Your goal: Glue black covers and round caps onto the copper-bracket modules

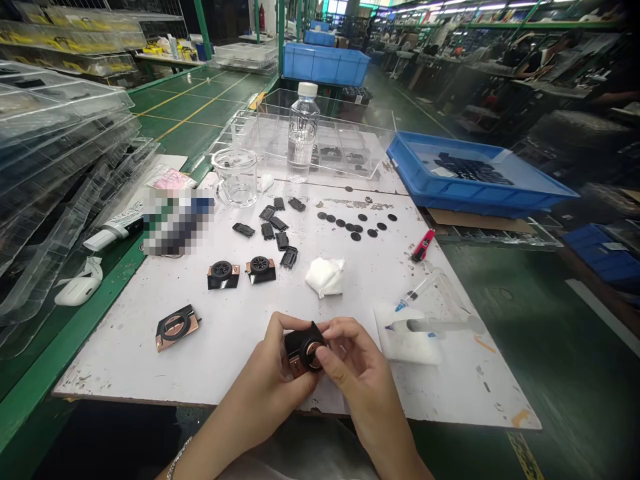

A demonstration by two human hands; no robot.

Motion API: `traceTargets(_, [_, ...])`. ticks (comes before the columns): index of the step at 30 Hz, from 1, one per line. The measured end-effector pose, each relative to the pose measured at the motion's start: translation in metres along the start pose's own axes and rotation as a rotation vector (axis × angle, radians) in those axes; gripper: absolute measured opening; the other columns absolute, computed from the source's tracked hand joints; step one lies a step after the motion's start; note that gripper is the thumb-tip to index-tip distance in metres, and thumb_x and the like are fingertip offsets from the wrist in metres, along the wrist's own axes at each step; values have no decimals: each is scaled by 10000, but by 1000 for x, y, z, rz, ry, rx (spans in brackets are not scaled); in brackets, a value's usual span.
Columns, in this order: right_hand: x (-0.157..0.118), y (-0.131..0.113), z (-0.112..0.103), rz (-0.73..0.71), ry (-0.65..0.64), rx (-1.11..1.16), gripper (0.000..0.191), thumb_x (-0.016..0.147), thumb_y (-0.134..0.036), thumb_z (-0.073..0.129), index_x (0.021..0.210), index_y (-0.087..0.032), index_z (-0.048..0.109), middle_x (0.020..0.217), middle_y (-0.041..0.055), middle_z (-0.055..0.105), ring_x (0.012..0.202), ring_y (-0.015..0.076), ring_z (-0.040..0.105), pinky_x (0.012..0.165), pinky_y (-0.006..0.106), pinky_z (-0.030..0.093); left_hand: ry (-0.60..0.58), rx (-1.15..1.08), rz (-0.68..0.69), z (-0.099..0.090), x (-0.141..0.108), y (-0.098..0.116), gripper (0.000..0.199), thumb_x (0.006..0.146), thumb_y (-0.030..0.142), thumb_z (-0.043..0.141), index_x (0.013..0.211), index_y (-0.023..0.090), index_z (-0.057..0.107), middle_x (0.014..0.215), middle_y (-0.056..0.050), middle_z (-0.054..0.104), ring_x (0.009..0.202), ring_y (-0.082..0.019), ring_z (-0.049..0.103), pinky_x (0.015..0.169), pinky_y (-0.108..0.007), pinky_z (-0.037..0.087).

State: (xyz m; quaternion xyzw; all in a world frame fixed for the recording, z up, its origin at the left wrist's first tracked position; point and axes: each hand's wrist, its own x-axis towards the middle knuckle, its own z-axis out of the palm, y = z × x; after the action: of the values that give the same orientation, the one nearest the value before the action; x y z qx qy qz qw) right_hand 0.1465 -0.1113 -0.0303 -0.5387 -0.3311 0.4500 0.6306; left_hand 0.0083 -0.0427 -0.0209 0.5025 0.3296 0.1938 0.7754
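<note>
Held unit (304, 348): black and, to my eye, copper. Loose units (223, 272): black, copper-trimmed. Tabletop (130, 360): white, dark-flecked. Discs (373, 233): black. Clips (289, 257): black. Wad (325, 277): plain white. Cutter (423, 245): red, black. Tray (490, 200): blue. Bottle cap (307, 89): white.

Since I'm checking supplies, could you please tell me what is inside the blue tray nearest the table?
Many dark parts lie in the blue tray. Whatever sits beneath them, or low behind the near wall, is covered from view.
</note>
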Motion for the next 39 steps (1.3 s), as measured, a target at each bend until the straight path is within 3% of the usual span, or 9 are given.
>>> traceTargets(5, [-7, -7, -6, -174, -61, -171, 89, 933, -274, 587, 988, -303, 650, 932, 9, 456, 890, 158, 512, 801, 277, 466, -115, -268, -73, 0, -5, 13, 370, 840, 140, 693, 1042, 250, 403, 982, 19, 599, 839, -78, 604, 770, -218, 479])
traceTargets(10, [-7, -15, -5, -274, -145, -314, 196, 889, -193, 626, 1011, -338, 678, 977, 19, 421, 990, 187, 494, 929, 359, 480, -129, -300, -79, -2, -8, 14, 380, 820, 133, 713, 1030, 245, 416, 948, 11, 624, 817, -95, 624, 704, -213, 488])
traceTargets(14, [-4, -15, -3, -304, -152, -336, 206, 866, -177, 660, 999, -334, 676, 945, 11, 409, 967, 178, 476, 979, 370, 468, -97, -274, -85, -2, -9, 14, 385, 799, 126, 724, 1030, 244, 439, 948, 4, 629, 808, -110, 639, 685, -217, 490])
traceTargets(22, [-5, -14, -5, -295, -167, -372, 201, 869, -174, 661, 995, -330, 681, 993, 21, 423, 954, 172, 490, 841, 299, 494, -64, -263, -90, -4, -8, 14, 377, 772, 113, 738, 1013, 244, 480, 879, 35, 623, 761, -93, 651, 680, -196, 500])
traceTargets(28, [-7, -13, -6, -349, -136, -250, 209, 953, -258, 527, 1087, -353, 656, 1014, 30, 413, 1008, 201, 489, 904, 366, 486, -76, -339, -58, -2, -9, 17, 390, 765, 72, 744, 990, 245, 477, 897, 40, 645, 770, -73, 646, 710, -181, 535])
traceTargets(32, [-9, -13, -9, -402, -85, -289, 238, 953, -223, 508, 1093, -347, 655, 1017, 38, 424, 998, 205, 484, 856, 353, 485, -52, -356, -57, 0, -10, 20, 391, 737, 77, 767, 973, 233, 498, 959, -1, 680, 816, -116, 679, 795, -265, 576])
traceTargets(36, [-11, -11, -11, -380, -128, -291, 265, 934, -185, 529, 1104, -350, 648, 1033, 35, 411, 991, 210, 515, 862, 381, 484, -70, -360, -72, 1, -11, 20, 391, 745, 87, 767, 988, 227, 495, 1127, -40, 680, 822, -107, 687, 787, -251, 571])
traceTargets(39, [-11, -12, -10, -441, -36, -312, 249, 943, -180, 499, 1065, -329, 658, 1004, 40, 428, 962, 202, 473, 837, 347, 458, -56, -314, -45, -1, -15, 22, 393, 801, 146, 737, 1063, 254, 465, 1245, -69, 650, 926, -146, 702, 838, -281, 556])
